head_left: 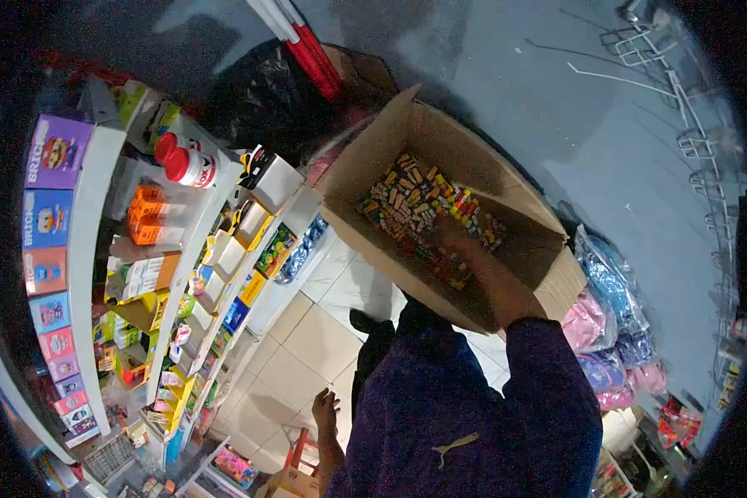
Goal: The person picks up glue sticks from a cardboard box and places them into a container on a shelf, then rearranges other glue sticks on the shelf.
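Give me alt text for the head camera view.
A person's right hand reaches into an open cardboard box of small, colorful items; the left hand hangs outside it. Shelves of packaged goods line the left side.

Dim, uneven light is leaving the interior of the cardboard box (448, 133) in shade. The floor tiles (315, 340) are showing brighter, with soft shadows. Lens distortion is bending the shelving (100, 203) near the left edge. Dark vignetting is enclosing the view. Grain is speckling dark areas and softening fine detail.
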Available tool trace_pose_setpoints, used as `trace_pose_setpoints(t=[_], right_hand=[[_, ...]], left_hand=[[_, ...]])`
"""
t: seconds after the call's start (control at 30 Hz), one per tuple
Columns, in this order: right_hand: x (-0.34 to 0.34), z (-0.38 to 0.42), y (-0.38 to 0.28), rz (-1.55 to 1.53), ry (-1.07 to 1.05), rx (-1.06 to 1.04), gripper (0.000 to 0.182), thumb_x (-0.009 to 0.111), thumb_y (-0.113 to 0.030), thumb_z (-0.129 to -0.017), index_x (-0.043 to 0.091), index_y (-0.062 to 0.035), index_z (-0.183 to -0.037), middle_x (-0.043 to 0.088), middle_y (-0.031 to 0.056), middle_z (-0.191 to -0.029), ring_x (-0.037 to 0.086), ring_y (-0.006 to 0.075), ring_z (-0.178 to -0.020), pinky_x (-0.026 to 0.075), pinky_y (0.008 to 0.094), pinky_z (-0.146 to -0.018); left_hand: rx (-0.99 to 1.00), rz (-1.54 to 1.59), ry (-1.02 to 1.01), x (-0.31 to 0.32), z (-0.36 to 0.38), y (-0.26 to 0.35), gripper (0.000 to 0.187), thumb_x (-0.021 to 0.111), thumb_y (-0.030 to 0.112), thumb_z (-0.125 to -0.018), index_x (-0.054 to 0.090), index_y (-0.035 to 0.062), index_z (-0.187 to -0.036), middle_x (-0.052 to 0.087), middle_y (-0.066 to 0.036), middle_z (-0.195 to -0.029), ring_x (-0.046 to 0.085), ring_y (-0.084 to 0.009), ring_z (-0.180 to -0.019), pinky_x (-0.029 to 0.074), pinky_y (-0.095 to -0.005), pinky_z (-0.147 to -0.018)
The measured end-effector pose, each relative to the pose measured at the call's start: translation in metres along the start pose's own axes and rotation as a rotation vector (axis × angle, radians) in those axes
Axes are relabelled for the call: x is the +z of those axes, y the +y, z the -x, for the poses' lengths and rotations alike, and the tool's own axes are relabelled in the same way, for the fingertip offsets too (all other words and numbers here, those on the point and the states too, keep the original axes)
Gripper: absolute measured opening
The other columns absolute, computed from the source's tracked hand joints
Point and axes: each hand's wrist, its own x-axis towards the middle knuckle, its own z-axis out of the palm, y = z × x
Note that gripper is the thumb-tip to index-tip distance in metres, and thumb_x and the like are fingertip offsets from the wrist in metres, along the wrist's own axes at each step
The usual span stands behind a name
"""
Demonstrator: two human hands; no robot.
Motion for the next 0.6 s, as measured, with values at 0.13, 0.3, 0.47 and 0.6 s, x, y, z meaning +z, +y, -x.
trace_pose_setpoints(t=[0.13,0.3,0.47,0.6], right_hand=[[-0.004,-0.045,0.029,0.041,0.211,0.019,0.038,0.058,-0.029,-0.098,0.066,0.0052,-0.115,0.068,0.0202,-0.091,0.067,0.0288,-0.085,0.055,0.0435,-0.072],[-0.015,-0.092,0.057,-0.061,0.102,0.181,0.037,0.06,-0.031,-0.095,0.068,0.0045,-0.103,0.067,0.0178,-0.087,0.063,0.0299,-0.073,0.054,0.0438,-0.069],[0.053,-0.153,0.122,0.087,0.227,0.128,0.037,0.062,-0.032,-0.093,0.068,0.0028,-0.1,0.066,0.0185,-0.097,0.064,0.0285,-0.086,0.053,0.0418,-0.074],[0.08,-0.177,0.146,0.249,0.255,0.118,0.035,0.06,-0.033,-0.096,0.066,-0.0012,-0.11,0.066,0.0152,-0.108,0.064,0.0255,-0.096,0.053,0.0397,-0.08]], left_hand=[[-0.084,-0.058,-0.013,-0.002,0.017,-0.001,0.046,0.068,0.027,-0.094,0.058,0.0084,-0.135,0.069,-0.012,-0.112,0.068,-0.0221,-0.094,0.054,-0.0363,-0.075],[-0.156,-0.054,-0.069,-0.012,0.033,-0.008,0.045,0.068,0.026,-0.094,0.059,0.0093,-0.134,0.069,-0.011,-0.11,0.069,-0.0215,-0.093,0.054,-0.0357,-0.074],[-0.089,-0.143,-0.1,-0.013,0.029,0.002,0.045,0.066,0.029,-0.095,0.058,0.0068,-0.133,0.069,-0.01,-0.107,0.068,-0.0189,-0.093,0.054,-0.0337,-0.073],[-0.01,-0.163,-0.094,-0.011,0.019,0.016,0.044,0.067,0.031,-0.096,0.059,0.007,-0.132,0.069,-0.009,-0.105,0.068,-0.017,-0.092,0.054,-0.0318,-0.072]])
